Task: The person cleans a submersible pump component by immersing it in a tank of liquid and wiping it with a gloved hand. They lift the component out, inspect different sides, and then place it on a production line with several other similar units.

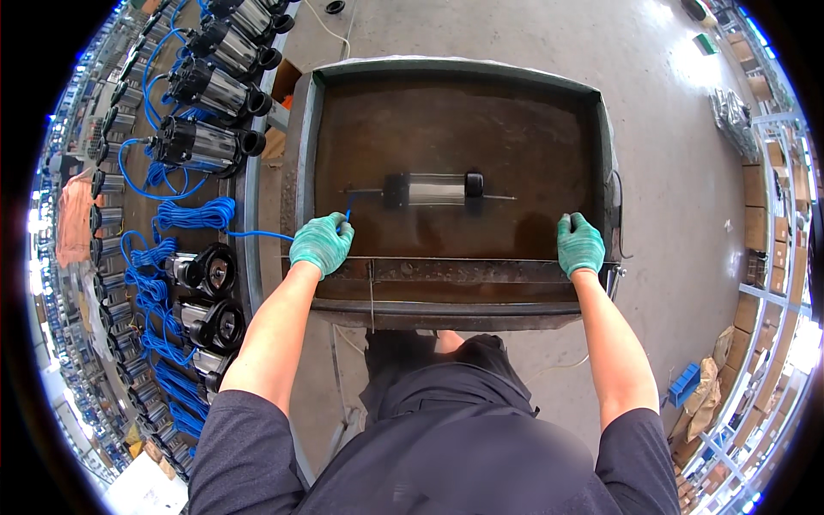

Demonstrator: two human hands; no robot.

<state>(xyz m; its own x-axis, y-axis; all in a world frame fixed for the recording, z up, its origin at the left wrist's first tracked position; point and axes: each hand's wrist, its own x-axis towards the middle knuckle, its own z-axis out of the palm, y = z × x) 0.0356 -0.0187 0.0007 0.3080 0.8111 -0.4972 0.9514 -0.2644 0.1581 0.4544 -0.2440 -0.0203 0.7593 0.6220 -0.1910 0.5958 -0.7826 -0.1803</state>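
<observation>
A metal tank (455, 64) full of brownish water stands before me. Under the surface lies a pump (436, 190) on its side, with a silver body, black ends and thin rods reaching out both ways. My left hand (323, 244), in a green glove, is closed around a blue cable (262, 233) at the tank's left wall. That cable leads down into the water toward the pump and back left to a coil. At the front right corner my right hand (581, 246), gloved alike, has curled fingers over a thin bar (446, 258); whatever they grip is hidden.
Left of the tank, a bench carries several pumps (202, 144) and blue cable coils (196, 214). Shelving with cardboard boxes (754, 184) lines the right side, near a blue crate (684, 385). A thin hose (330, 24) lies on the floor beyond the tank.
</observation>
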